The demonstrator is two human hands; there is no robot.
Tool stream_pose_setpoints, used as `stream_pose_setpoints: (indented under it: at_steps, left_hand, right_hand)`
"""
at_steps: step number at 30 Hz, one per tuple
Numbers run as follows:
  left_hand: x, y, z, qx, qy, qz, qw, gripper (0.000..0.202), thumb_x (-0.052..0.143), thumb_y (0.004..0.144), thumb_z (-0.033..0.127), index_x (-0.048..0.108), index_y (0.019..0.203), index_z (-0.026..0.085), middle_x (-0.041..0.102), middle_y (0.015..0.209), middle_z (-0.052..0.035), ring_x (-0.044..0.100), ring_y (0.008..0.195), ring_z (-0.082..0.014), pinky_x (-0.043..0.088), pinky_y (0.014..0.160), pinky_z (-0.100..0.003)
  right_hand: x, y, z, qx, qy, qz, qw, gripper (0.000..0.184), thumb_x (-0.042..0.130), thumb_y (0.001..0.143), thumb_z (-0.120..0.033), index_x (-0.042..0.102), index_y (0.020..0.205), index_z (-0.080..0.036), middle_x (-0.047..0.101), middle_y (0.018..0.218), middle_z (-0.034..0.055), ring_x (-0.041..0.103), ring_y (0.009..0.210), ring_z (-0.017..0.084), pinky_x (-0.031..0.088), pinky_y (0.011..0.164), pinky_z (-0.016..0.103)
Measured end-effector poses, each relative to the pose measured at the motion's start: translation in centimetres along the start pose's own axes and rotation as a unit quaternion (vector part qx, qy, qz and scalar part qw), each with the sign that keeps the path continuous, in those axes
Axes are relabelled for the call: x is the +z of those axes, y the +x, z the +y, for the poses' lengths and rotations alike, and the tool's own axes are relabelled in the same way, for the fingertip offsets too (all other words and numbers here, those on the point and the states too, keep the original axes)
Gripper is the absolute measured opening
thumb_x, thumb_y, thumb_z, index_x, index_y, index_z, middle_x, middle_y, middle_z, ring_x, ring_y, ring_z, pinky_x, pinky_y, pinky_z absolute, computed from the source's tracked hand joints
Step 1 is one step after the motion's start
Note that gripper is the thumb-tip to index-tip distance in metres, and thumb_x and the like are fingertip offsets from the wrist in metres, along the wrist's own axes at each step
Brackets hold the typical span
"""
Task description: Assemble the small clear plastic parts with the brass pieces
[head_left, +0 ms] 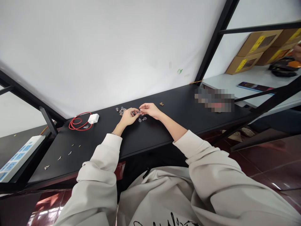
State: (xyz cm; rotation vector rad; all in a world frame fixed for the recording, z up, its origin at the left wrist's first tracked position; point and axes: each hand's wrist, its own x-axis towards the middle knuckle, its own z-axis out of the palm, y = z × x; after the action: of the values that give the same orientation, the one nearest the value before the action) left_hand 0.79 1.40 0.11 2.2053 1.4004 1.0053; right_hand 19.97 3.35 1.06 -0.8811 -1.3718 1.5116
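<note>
My left hand [130,116] and my right hand [151,110] meet over the black tabletop [150,135], fingertips pinched together and nearly touching. Whatever they pinch is too small and too covered to name. Just in front of the fingers lie two small clear plastic pieces with rounded ends [142,119]. Beside my left hand is a loose pile of similar clear and brownish pieces [121,110], partly hidden by that hand. Beyond my right hand sits a little cluster of brown bits [161,104].
To the left lie a white charger [93,118] with a coiled red cable [74,123] and several tiny scraps [70,153]. A white power strip [21,157] stands past the black frame. A blurred-out object [215,100] rests at the right end.
</note>
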Motion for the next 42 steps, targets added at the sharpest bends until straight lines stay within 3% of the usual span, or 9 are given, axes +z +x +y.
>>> stream_pose_setpoints:
  at_steps: [12, 28, 37, 42]
  left_hand:
    - [0.4, -0.2, 0.5, -0.036, -0.077, 0.007, 0.996, 0.032, 0.069, 0.083, 0.044, 0.075, 0.095, 0.015, 0.074, 0.077, -0.0066, 0.056, 0.053, -0.0114, 0.045, 0.051, -0.025]
    - [0.8, -0.2, -0.1, -0.058, -0.124, 0.016, 0.99, 0.033, 0.072, 0.08, 0.047, 0.074, 0.089, 0.015, 0.072, 0.071, -0.0057, 0.055, 0.046, -0.0111, 0.043, 0.045, -0.025]
    - [1.0, 0.0, -0.5, -0.047, -0.189, 0.002, 0.981, 0.037, 0.076, 0.079, 0.046, 0.073, 0.095, 0.013, 0.074, 0.084, -0.0083, 0.057, 0.047, -0.0093, 0.047, 0.046, -0.024]
    - [1.1, 0.4, -0.7, -0.077, -0.214, -0.002, 0.974, 0.046, 0.07, 0.083, 0.054, 0.074, 0.103, 0.013, 0.075, 0.088, -0.0096, 0.057, 0.046, -0.0093, 0.044, 0.042, -0.024]
  right_hand:
    - [-0.1, 0.4, 0.1, -0.04, -0.039, 0.026, 0.998, 0.007, 0.075, 0.081, -0.014, 0.07, 0.084, -0.015, 0.068, 0.071, 0.0012, 0.059, 0.058, 0.009, 0.046, 0.051, 0.02]
    - [0.4, 0.3, 0.7, -0.035, -0.046, 0.016, 0.998, 0.005, 0.073, 0.085, -0.02, 0.069, 0.084, -0.016, 0.066, 0.066, 0.0, 0.058, 0.056, 0.01, 0.043, 0.048, 0.019]
    - [0.2, 0.4, 0.5, -0.022, -0.022, 0.01, 0.999, 0.008, 0.076, 0.084, -0.019, 0.069, 0.086, -0.015, 0.067, 0.071, 0.0005, 0.059, 0.056, 0.008, 0.044, 0.047, 0.017]
    - [0.0, 0.4, -0.2, -0.003, -0.032, 0.065, 0.997, 0.008, 0.069, 0.092, -0.018, 0.068, 0.085, -0.014, 0.066, 0.07, 0.0011, 0.058, 0.051, 0.007, 0.04, 0.042, 0.016]
